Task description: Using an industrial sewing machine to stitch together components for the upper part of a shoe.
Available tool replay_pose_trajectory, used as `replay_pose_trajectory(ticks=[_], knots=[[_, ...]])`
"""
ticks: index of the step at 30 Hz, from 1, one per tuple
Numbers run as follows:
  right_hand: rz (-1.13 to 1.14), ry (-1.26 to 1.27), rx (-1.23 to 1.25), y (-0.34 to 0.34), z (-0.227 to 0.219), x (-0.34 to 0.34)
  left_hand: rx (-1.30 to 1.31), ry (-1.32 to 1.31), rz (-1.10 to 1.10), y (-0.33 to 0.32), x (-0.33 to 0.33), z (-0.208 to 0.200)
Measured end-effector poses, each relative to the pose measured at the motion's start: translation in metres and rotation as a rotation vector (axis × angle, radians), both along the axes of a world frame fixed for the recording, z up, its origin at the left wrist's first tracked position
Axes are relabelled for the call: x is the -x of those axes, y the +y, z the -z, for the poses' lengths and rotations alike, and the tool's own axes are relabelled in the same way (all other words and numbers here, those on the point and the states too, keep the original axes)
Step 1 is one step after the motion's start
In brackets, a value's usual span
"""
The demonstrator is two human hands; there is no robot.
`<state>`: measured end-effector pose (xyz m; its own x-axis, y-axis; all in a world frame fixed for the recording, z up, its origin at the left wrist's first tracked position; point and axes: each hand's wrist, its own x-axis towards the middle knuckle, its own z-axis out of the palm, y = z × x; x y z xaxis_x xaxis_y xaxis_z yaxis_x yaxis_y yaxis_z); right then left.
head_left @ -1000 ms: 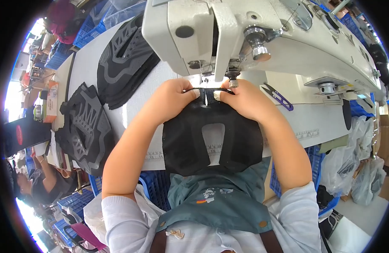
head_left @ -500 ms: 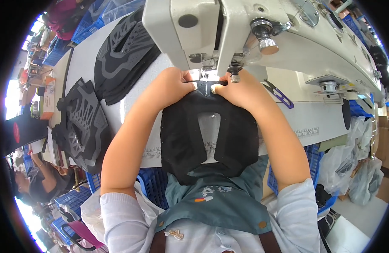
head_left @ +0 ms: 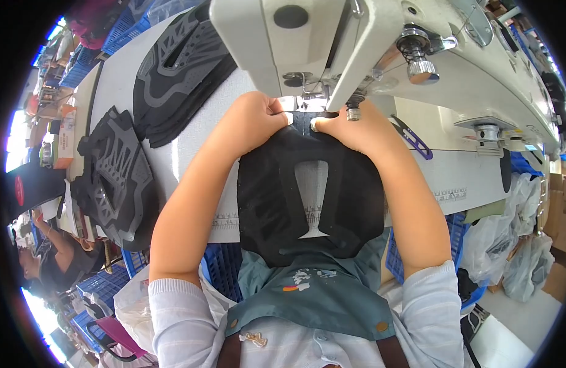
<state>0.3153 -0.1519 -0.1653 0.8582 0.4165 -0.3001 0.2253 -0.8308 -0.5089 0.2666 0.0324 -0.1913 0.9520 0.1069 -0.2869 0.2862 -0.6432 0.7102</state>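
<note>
Stretching across the middle is a pale grey table (head_left: 473, 178), with ruler marks along its near edge. On it stands a big white sewing machine (head_left: 461, 92), its head right over the fingertips of both hands. A green apron (head_left: 319, 310) covers the person's front.

The black piece (head_left: 307, 147) is on the table, between the person's 2 arms. Its far end is right under the machine's head, and its near end hangs over the table edge onto the apron. A tall hole in it lets the table show through. To the left are 2 piles of black and grey cut shapes: a thick back pile (head_left: 178, 80), and just beside it a nearer pile (head_left: 114, 178).

The left hand (head_left: 253, 126) pinches the far edge of the black piece, thumb on top, other fingers mostly hidden. The right hand (head_left: 355, 129) pinches that same edge, its thumb near the left thumb. Small purple snips (head_left: 416, 140) lie to the right of the right hand. A silver knob (head_left: 421, 70) sticks out from the machine.
</note>
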Motion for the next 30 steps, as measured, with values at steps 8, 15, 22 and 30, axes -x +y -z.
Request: replay_pose_trajectory(ticks=[8, 15, 22, 30], knots=[[-0.013, -0.06, -0.065, -0.002, 0.024, -0.013, 0.016, -0.087, -0.012, 0.006, -0.008, 0.015], [0.033, 0.025, -0.048, -0.001, 0.027, -0.018, -0.002, -0.209, 0.024, 0.009, -0.01, 0.017], [-0.097, -0.179, 0.049, -0.004, 0.045, -0.028, 0.002, -0.316, 0.061, 0.01, -0.015, 0.021], [-0.138, -0.193, 0.122, -0.004, 0.05, -0.031, -0.017, -0.313, 0.043, 0.011, -0.016, 0.026]])
